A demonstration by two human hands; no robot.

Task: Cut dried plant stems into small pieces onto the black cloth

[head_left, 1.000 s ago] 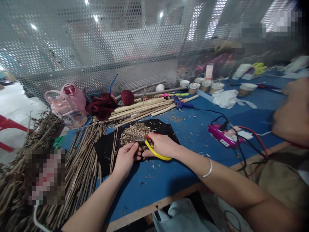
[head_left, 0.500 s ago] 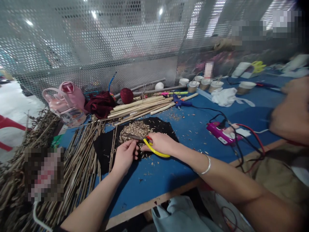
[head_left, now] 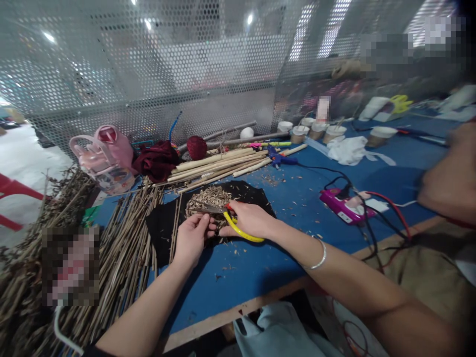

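Observation:
My right hand (head_left: 253,220) grips a pair of scissors (head_left: 238,230) with yellow handles and a red part near the pivot. Their dark blades point left over a pile of chopped plant bits (head_left: 210,197) on a black cloth (head_left: 158,240). Close in front of the blades, my left hand (head_left: 191,238) has its thumb and fingers pinched together. Whatever lies between those fingertips is too small to make out. A couple of thin dry stalks (head_left: 175,225) rest on the cloth just left of this hand.
Many dry stalks (head_left: 126,248) lie at the left. Pale sticks (head_left: 219,161), a glue gun (head_left: 277,156), a dark red cloth (head_left: 158,161) and a pink bottle (head_left: 106,163) line the back. Rightward are a purple power strip (head_left: 344,206), paper cups (head_left: 334,131) and another person's blurred arm (head_left: 449,173).
The scissor blades look slightly further apart than before. Both hands stay over the cloth in nearly the same place. The whole view has shifted a little.

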